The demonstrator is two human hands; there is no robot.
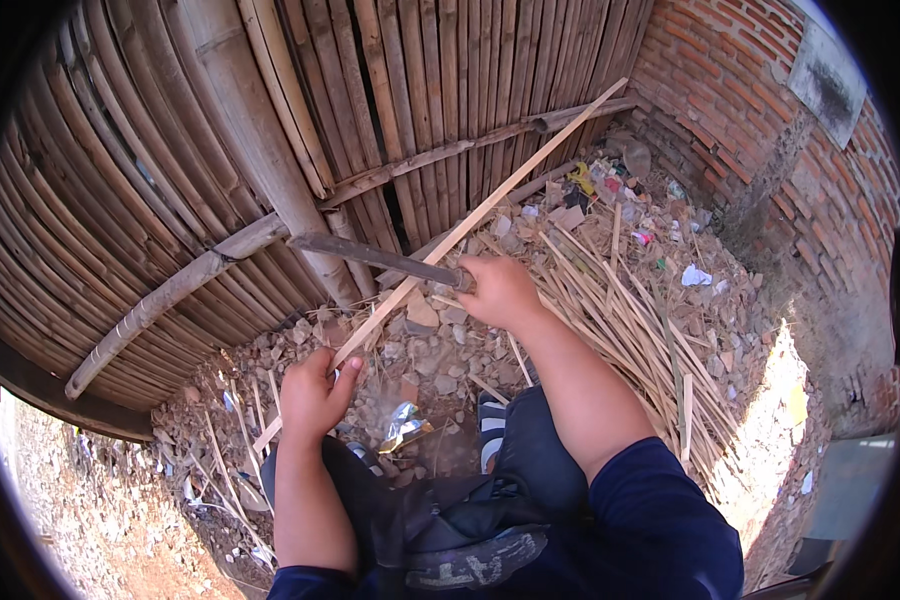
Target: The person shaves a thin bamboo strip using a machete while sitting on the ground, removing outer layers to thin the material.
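The left hand [308, 398] is curled around a long pale bamboo strip [530, 170] slanting over rubble [452, 358]; the right hand [498, 292] grips a long knife [370, 256] crossing it. Light, steady strokes directed away from the left hand would suit best.

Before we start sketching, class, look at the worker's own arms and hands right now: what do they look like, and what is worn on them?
Both the left hand and the right hand are bare, with no gloves. The forearms are uncovered, and no watch or bracelet shows. The right sleeve is plain dark navy, ending near the elbow; the left sleeve matches in colour.
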